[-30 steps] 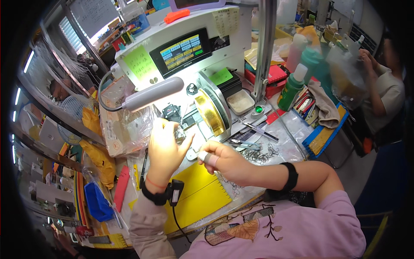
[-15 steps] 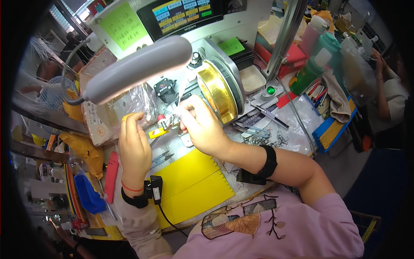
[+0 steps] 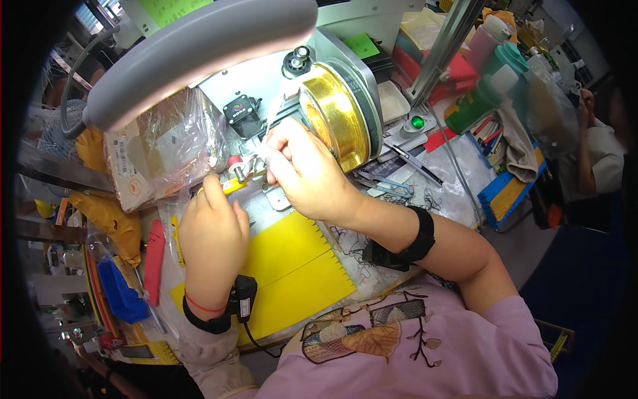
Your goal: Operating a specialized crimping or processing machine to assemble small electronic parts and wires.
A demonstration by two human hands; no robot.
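My right hand (image 3: 299, 171) is closed in a pinch beside a small metal fitting on the bench machine; what the fingertips hold is hidden. A thin white strip (image 3: 273, 112) rises just behind these fingers. My left hand (image 3: 214, 233), back upward, has thumb and index finger apart, the index tip close to a yellow piece (image 3: 232, 185) under the fitting. Whether it touches that piece I cannot tell. A red knob (image 3: 235, 161) sits above the yellow piece. Right of my right hand stands a large gold-coloured spool (image 3: 342, 120) on the machine.
A grey lamp (image 3: 206, 56) hangs over the work. Below my hands lies a yellow mat (image 3: 286, 279). Tweezers (image 3: 417, 164) and dark wire scraps lie at right, near a green bottle (image 3: 465, 110). A plastic-wrapped box (image 3: 156, 149) stands at left. Another person sits far right.
My left hand has turned its back upward and come closer to the yellow piece. My right hand stays pinched at the fitting. The whole view has shifted and the lamp looks larger.
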